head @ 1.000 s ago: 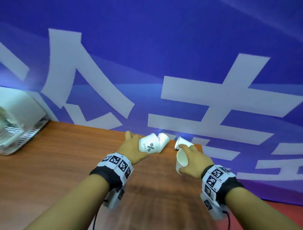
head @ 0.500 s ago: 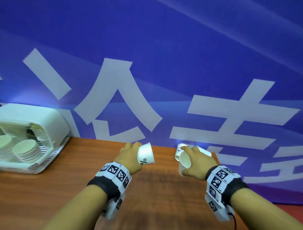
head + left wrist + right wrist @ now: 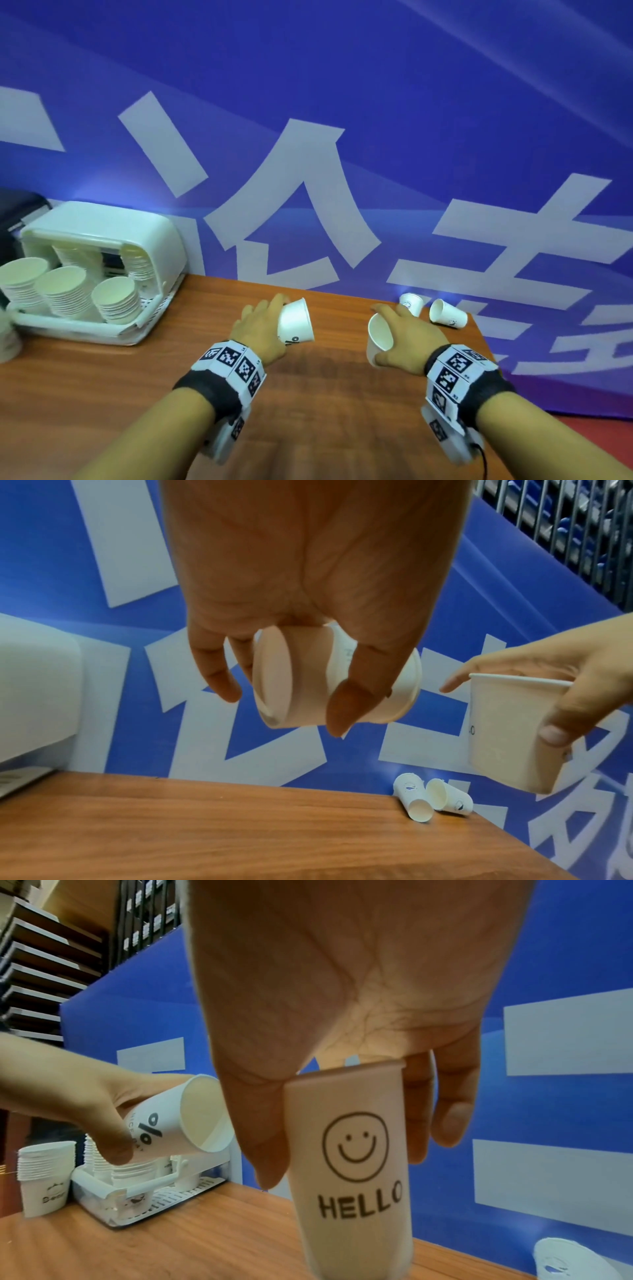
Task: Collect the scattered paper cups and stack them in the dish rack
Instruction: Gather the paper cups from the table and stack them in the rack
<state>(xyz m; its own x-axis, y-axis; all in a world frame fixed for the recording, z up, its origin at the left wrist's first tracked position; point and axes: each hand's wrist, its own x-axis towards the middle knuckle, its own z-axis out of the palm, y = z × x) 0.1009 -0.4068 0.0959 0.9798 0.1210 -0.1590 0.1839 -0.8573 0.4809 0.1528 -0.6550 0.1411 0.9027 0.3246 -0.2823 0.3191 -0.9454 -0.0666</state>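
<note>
My left hand (image 3: 263, 327) grips a white paper cup with a black percent print (image 3: 296, 323), tipped on its side above the wooden table, mouth to the right. In the left wrist view its thumb and fingers curl round that cup (image 3: 308, 685). My right hand (image 3: 409, 339) holds a second cup (image 3: 378, 334), mouth toward the left; it bears a smiley and "HELLO" (image 3: 352, 1164). Two more cups (image 3: 411, 303) (image 3: 447, 313) lie on their sides at the table's far right corner. The white dish rack (image 3: 102, 219) stands at far left with several cup stacks inside.
The wooden table (image 3: 325, 411) ends at a blue banner wall (image 3: 342, 102) just behind the hands, and its right edge runs close to the lying cups. Another cup stack (image 3: 44, 1175) stands outside the rack on its left.
Both hands have lifted their cups and carried them left, away from the far right corner. Two cups stay lying there, and the dish rack has come fully into view.
</note>
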